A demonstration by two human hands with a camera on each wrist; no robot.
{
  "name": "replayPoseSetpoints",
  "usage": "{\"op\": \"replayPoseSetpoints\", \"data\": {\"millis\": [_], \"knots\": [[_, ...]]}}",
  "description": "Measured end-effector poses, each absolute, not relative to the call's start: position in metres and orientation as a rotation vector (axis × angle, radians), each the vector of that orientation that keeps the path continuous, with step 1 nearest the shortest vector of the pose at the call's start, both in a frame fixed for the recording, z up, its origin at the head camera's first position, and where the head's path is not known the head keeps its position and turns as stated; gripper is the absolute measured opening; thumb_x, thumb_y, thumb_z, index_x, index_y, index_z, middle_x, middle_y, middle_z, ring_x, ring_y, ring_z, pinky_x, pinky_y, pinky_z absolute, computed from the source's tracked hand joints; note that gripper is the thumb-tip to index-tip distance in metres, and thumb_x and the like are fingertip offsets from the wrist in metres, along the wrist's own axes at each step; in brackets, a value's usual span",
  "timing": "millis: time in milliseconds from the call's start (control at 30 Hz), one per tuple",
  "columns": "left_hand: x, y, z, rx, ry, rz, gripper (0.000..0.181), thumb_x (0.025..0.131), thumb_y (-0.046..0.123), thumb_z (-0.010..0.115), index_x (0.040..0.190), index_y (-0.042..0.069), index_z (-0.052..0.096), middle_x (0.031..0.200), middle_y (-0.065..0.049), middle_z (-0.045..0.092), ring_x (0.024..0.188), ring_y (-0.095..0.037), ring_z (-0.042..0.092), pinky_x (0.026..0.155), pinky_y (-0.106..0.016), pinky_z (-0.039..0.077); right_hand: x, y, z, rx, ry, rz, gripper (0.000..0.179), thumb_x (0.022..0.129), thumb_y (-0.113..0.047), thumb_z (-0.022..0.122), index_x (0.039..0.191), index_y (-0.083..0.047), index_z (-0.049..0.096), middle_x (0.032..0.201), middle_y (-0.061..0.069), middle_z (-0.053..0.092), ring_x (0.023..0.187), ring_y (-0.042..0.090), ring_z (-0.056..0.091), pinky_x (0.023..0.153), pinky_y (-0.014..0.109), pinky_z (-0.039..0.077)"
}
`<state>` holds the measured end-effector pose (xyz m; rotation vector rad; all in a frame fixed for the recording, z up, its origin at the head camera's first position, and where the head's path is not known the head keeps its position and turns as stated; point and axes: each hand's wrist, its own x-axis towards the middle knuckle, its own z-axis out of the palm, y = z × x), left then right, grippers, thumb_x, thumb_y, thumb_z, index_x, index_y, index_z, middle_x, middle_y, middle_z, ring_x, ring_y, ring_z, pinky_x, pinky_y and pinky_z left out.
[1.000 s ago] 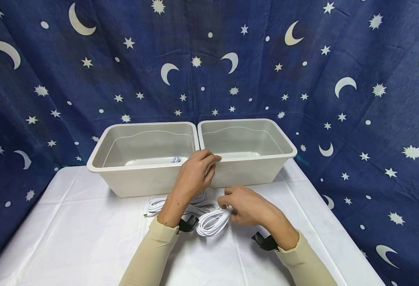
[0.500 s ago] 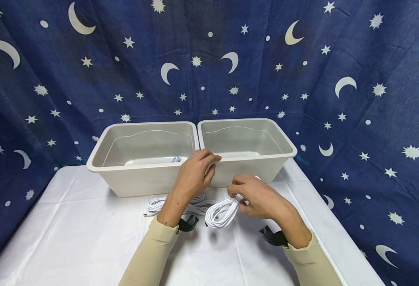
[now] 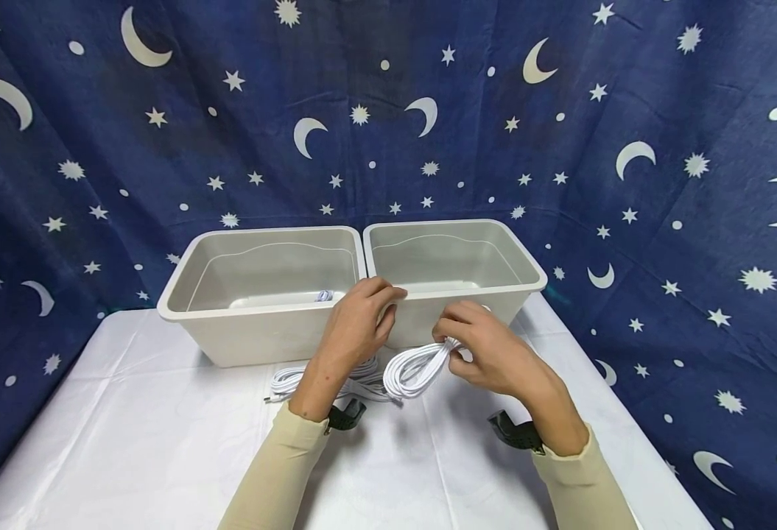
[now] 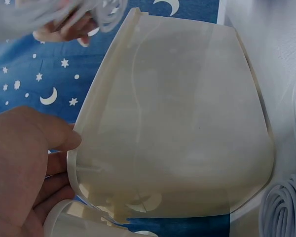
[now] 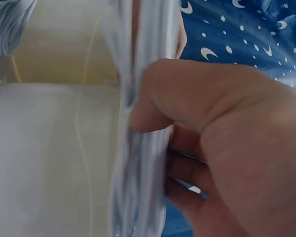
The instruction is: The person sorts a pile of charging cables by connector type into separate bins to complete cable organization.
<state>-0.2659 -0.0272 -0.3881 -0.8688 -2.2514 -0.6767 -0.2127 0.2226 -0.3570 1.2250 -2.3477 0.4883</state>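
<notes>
My right hand (image 3: 490,350) pinches a coiled white cable (image 3: 413,374) at its middle, the loops hanging to the left in front of the right bin. The right wrist view shows thumb and fingers around the cable strands (image 5: 140,187), which are blurred. My left hand (image 3: 359,316) grips the front rim of the right-hand grey bin (image 3: 428,313) near its left corner. In the left wrist view, the thumb lies on one side of that rim (image 4: 73,163) and the fingers on the other. Below my left hand, more coiled white cables (image 3: 289,379) lie on the table, partly hidden by the forearm.
A second grey bin (image 3: 249,340) stands at the left, side by side with the first. Inside it lies a small white-and-blue bundle (image 3: 324,296). A white cloth covers the table (image 3: 143,442). Behind hangs a blue curtain (image 3: 255,140) with moons and stars.
My right hand has lifted the coiled cable off the table, moving up and slightly right towards the right bin. The left hand stays at the rim.
</notes>
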Motion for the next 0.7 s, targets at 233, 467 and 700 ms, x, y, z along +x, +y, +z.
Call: {"op": "replayPoseSetpoints", "data": {"millis": [233,467,700], "knots": [[-0.267,-0.027,-0.389,-0.874,-2.225,-0.669,0.025,0.097,0.0,0.067,0.114,0.012,0.079,0.105,0.0,0.069,0.101,-0.022,0.065,0.089,-0.036,0.055,-0.219,0.226,-0.351,1.163,-2.216,0.576,0.031,0.074,0.008,0.064,0.098,-0.011,0.07,0.102,-0.001,0.063,0.096,0.02,0.055,0.086,0.034,0.043],[-0.267,-0.026,-0.391,-0.872,-2.213,-0.663,0.025,0.096,-0.002,0.068,0.113,0.013,0.079,0.105,0.0,0.069,0.101,-0.023,0.066,0.089,-0.036,0.055,-0.226,0.227,-0.348,1.089,-2.113,0.638,0.03,0.078,0.012,0.067,0.101,-0.007,0.072,0.104,0.008,0.065,0.102,0.029,0.059,0.112,0.047,0.045],[-0.268,-0.027,-0.391,-0.875,-2.246,-0.673,0.03,0.094,-0.005,0.069,0.115,0.014,0.078,0.106,0.001,0.068,0.103,-0.021,0.065,0.092,-0.036,0.054,-0.233,0.225,-0.347,0.995,-2.022,0.639,0.028,0.079,0.013,0.067,0.1,-0.004,0.073,0.104,0.012,0.067,0.099,0.033,0.06,0.122,0.053,0.037]]}}
